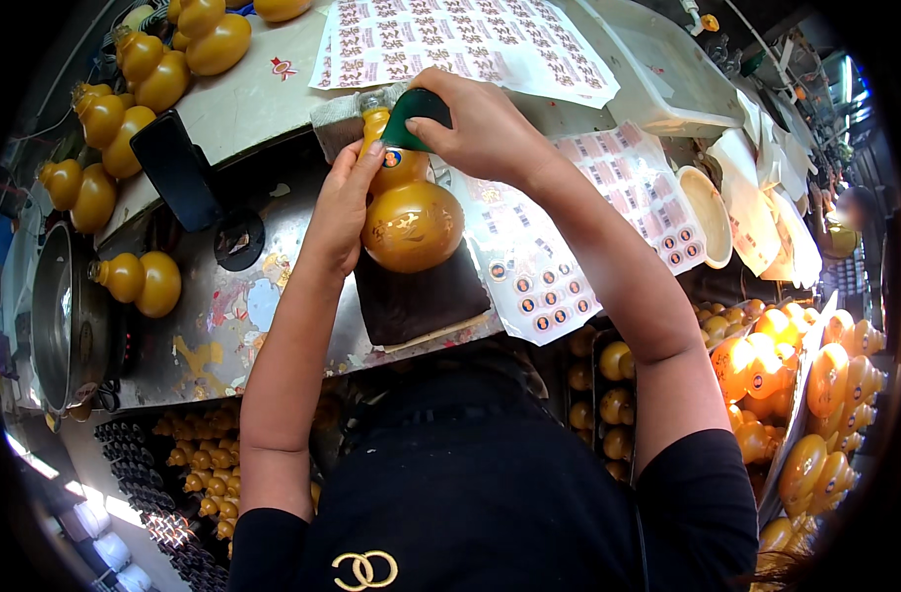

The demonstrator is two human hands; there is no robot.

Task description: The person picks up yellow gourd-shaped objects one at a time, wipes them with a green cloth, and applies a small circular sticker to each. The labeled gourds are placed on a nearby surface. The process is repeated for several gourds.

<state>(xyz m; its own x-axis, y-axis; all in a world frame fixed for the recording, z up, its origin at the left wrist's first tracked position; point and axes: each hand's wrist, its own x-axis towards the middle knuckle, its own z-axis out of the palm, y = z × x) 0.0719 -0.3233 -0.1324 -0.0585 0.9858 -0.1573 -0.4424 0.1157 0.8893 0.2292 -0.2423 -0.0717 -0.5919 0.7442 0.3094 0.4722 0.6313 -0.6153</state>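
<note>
A golden gourd-shaped bottle (412, 219) lies on a dark pad (421, 301) on the worn metal worktop (223, 316). My left hand (340, 212) holds the bottle along its left side, fingers up at its narrow upper bulb. My right hand (480, 123) grips a dark green tool (416, 113) and presses it against the bottle's neck, beside a small round sticker (392, 158) on the upper bulb. The bottle's mouth is hidden by the tool.
Sticker sheets (549, 276) lie right of the pad, larger printed sheets (460, 39) behind. Golden gourd bottles (140, 281) stand at left and back left, more fill crates (815, 385) at right. A black block (174, 168), a metal pot (61, 316), a white tray (667, 74) and bowl (707, 212) surround.
</note>
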